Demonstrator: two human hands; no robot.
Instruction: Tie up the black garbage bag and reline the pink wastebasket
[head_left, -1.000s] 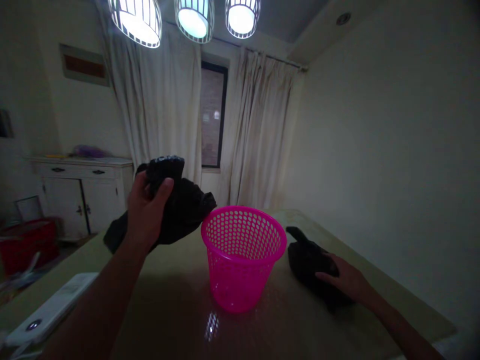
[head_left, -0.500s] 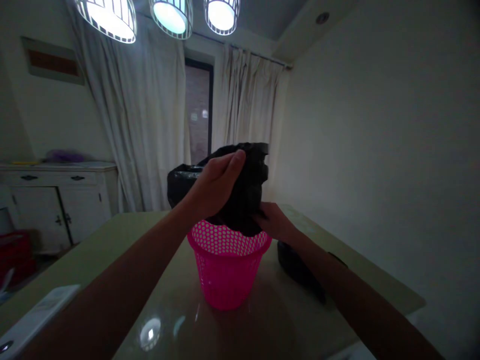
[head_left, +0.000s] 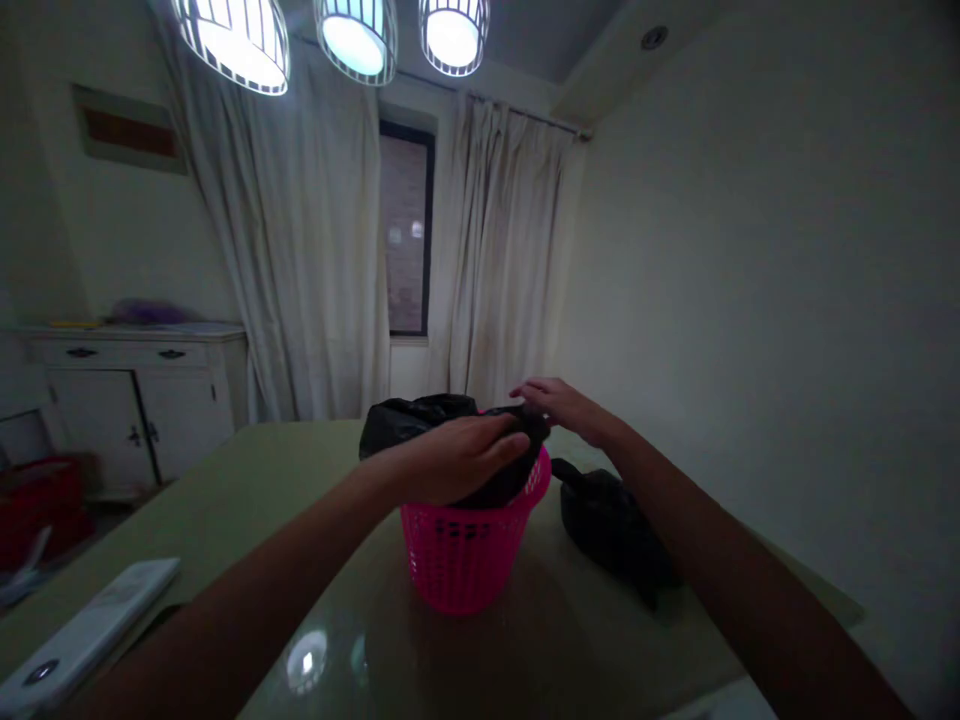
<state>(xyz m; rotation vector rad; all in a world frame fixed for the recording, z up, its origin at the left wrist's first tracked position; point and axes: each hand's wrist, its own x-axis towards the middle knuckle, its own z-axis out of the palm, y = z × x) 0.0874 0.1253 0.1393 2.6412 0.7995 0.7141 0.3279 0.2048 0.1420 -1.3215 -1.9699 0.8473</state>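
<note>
Dim room with cream curtains (head_left: 315,270) flanking one dark window (head_left: 406,230), lit from above by three caged pendant lamps (head_left: 352,40). Foreground: a glossy, glass-topped table (head_left: 225,500) carrying one bright pink perforated plastic basket (head_left: 469,560), round and tapering toward its base, standing upright near the table's middle.

One crumpled black plastic bag (head_left: 420,420) sits in the mouth of the basket, bulging above the rim and spilling slightly over the far-left edge. The left hand (head_left: 461,460) lies palm-down directly on top of this bag, fingers spread and lightly curled over it, pressing rather than pinching; the bag lies beneath and just beyond the palm. The right hand (head_left: 559,405) reaches in from the right, flat and extended, fingertips touching the far edge of the same bag above the basket's far rim; no closed grasp is visible on it.

A second dark bundle of black material (head_left: 611,525) lies on the table just right of the basket, beneath the right forearm and apart from both hands.

At lower left, one flat white rectangular device with a round dark button (head_left: 86,635) rests on the table edge. Against the left wall stands one white cabinet with two drawers and two doors (head_left: 127,400); a red container (head_left: 37,505) sits on the floor beside it.
</note>
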